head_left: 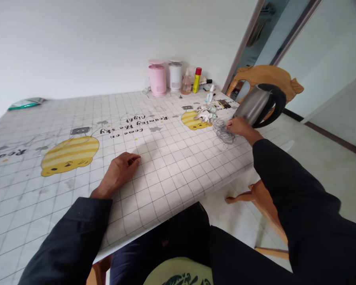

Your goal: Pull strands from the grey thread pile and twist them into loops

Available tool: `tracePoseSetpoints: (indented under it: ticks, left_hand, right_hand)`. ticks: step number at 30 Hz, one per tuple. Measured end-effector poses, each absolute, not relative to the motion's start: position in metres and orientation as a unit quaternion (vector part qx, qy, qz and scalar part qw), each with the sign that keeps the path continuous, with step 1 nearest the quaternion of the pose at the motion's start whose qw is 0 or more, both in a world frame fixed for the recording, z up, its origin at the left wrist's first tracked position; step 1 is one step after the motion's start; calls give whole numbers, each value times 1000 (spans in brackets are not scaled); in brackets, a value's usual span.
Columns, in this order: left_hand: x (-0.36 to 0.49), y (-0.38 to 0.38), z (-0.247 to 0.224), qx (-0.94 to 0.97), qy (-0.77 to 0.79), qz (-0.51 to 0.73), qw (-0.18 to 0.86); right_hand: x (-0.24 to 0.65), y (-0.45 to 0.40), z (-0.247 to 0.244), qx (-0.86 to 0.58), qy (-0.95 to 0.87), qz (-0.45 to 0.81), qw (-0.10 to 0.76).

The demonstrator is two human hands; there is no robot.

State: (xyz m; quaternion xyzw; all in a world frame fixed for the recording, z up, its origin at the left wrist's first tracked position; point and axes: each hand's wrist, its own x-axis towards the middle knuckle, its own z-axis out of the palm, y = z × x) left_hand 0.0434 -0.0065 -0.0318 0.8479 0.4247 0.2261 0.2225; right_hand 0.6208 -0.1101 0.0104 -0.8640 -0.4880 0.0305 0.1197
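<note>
My right hand (239, 126) reaches to the right part of the table, its fingers pinched at the edge of a loose tangle of thin grey wire (223, 133). Just behind that hand stands a steel electric kettle (252, 105) with a black handle. A crumpled pair of whitish gloves (206, 114) lies to the left of the wire, farther from me. My left hand (123, 168) rests on the tablecloth with its fingers curled in and nothing showing in them.
The checked tablecloth (172, 170) has its front edge near my lap. At the back stand a pink canister (157, 79), a white one (175, 77), a pump bottle (186, 84) and a yellow spray can (197, 81). A wooden chair (269, 79) is at the right. A green-edged packet (26, 103) lies far left.
</note>
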Motion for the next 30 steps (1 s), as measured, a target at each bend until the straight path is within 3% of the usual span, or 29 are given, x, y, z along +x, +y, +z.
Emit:
tracePoseSetpoints:
  ticks: [13, 19, 30]
  left_hand:
    - [43, -8, -32, 852, 418, 226, 220]
    - [44, -8, -31, 851, 415, 228, 227]
    - [43, -6, -36, 853, 407, 232, 230]
  right_hand:
    - [629, -139, 25, -850, -431, -30, 303]
    - [618, -126, 29, -801, -410, -2, 437]
    - [614, -109, 16, -792, -313, 117, 511]
